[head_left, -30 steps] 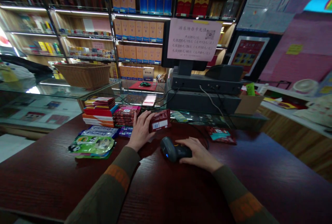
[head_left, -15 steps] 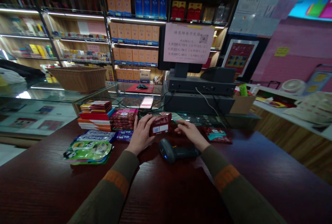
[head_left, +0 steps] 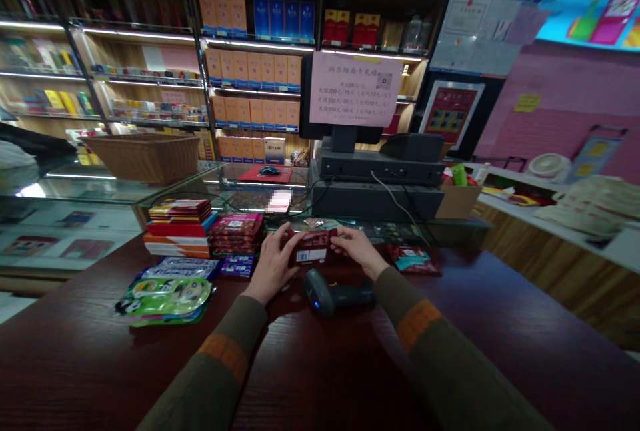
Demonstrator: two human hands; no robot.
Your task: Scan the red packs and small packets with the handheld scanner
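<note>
Right now, both hands share one item above the dark wooden counter (head_left: pixel 100 344).
Left hand: the left hand (head_left: pixel 273 264) grips the left end of a dark red snack packet (head_left: pixel 311 248), fingers wrapped behind it and thumb in front.
Right hand: the right hand (head_left: pixel 357 250) closes on the packet's right end, so the packet is pinched between the two hands and held steady.
Packet position: lifted just above the counter, directly behind the barcode scanner (head_left: pixel 333 292), which lies on the wood untouched.
Packet facing: its white barcode label (head_left: pixel 309 256) is turned toward the camera and slightly down, likely so the code can be read; this is a judgement from its tilt.
Long axis: runs left to right, roughly level, parallel to the counter's front edge.
Left of the hands: a stack of similar dark red packets (head_left: pixel 236 231), a taller stack of red and orange flat boxes (head_left: pixel 177 228), and a green panda-print pouch (head_left: pixel 165 294) nearer the edge.
Right of the hands: a red and teal packet (head_left: pixel 414 260) lying flat.
Behind: a register terminal (head_left: pixel 375 181) with a pink price notice (head_left: pixel 355 90).
</note>
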